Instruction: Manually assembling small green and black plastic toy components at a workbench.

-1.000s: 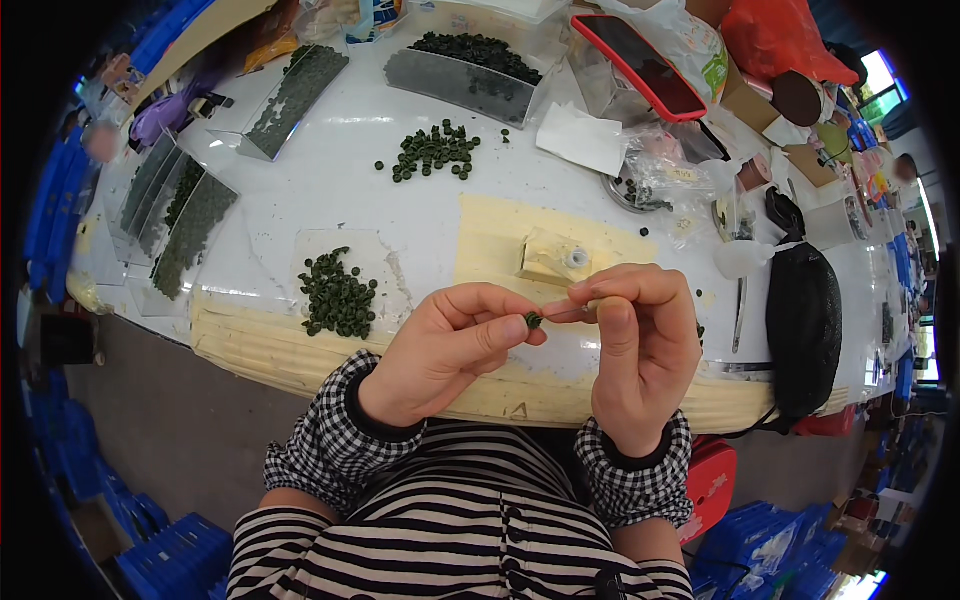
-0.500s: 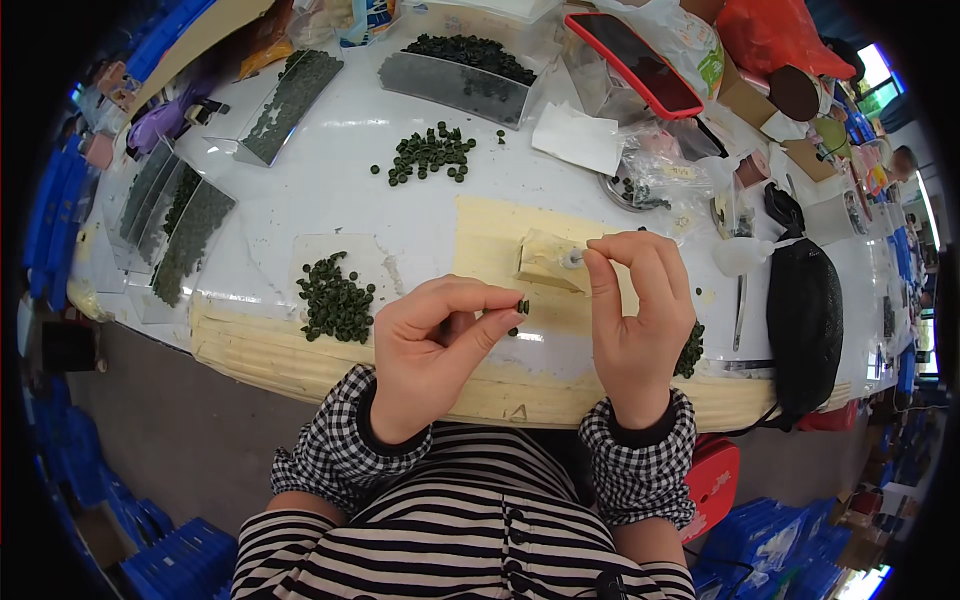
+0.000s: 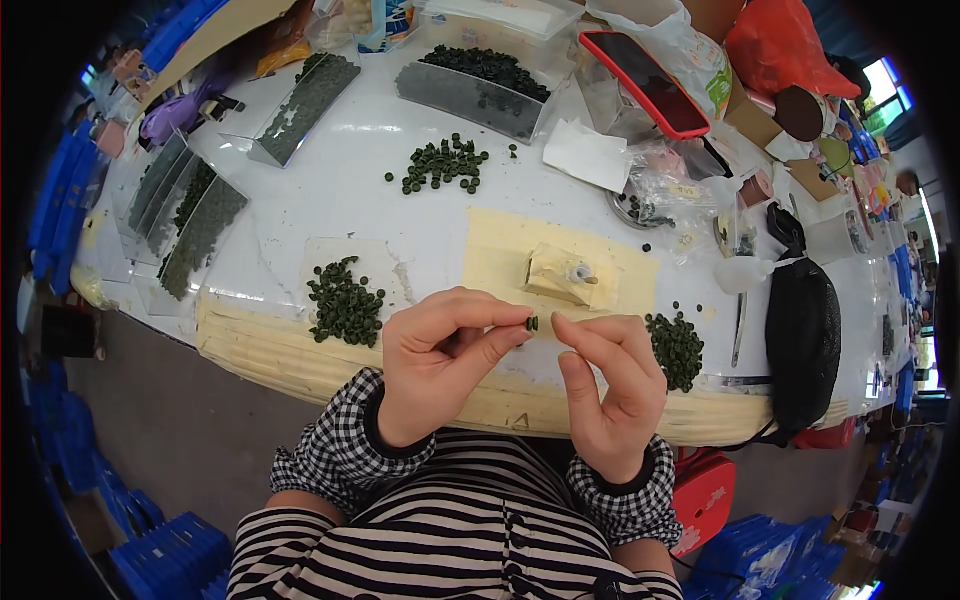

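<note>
Between the thumb and index finger of my left hand [image 3: 425, 365] is pinched a small dark green round piece [image 3: 532, 324], its edge turned toward my right hand. My right hand [image 3: 617, 390] is just to the right of it, thumb and index finger apart, with nothing visible between them. Beyond both hands a block wrapped in cream tape [image 3: 556, 277] sits on a cream sheet [image 3: 490, 235], with a small whitish nozzle-like tip [image 3: 582, 272] on it. A pile of similar green pieces [image 3: 345, 305] lies left of my left hand, another pile [image 3: 678, 352] right of my right hand.
Farther off are a loose group of green pieces [image 3: 440, 166] and clear bins of them [image 3: 470, 100]. A red-cased phone [image 3: 650, 85], white paper [image 3: 585, 155], tweezers [image 3: 740, 330] and a black bag [image 3: 803, 330] lie to the right. A padded cream edge [image 3: 290, 350] runs along the table front.
My right hand has come down from the tip on the taped block to beside the green piece, its fingers parting. My left hand still pinches the piece, shifted slightly.
</note>
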{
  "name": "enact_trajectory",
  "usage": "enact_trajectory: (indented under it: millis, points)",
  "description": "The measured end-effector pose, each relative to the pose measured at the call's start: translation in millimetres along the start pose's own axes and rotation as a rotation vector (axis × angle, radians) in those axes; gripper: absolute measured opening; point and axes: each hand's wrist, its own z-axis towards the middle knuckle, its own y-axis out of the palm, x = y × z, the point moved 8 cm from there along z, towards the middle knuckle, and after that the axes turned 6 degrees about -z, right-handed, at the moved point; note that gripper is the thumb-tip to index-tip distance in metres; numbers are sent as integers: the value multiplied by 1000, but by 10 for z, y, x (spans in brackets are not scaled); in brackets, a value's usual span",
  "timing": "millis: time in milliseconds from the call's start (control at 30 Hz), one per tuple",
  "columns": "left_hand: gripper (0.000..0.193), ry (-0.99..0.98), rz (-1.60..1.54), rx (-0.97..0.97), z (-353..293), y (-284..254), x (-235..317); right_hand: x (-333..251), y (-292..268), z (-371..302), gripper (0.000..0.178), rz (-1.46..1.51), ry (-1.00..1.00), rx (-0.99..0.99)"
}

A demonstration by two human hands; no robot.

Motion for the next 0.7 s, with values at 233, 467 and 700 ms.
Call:
enact_trajectory:
  millis: [233,467,700]
  points:
    - [22,0,11,-6,-7,-3,-25,-9,74,-36,36,28,-11,-13]
    - [22,1,6,-28,10,22,-12,-12,77,-36,37,24,-57,-3]
    - [23,17,11,-41,18,36,0,-34,74,-30,38,-9,-86,3]
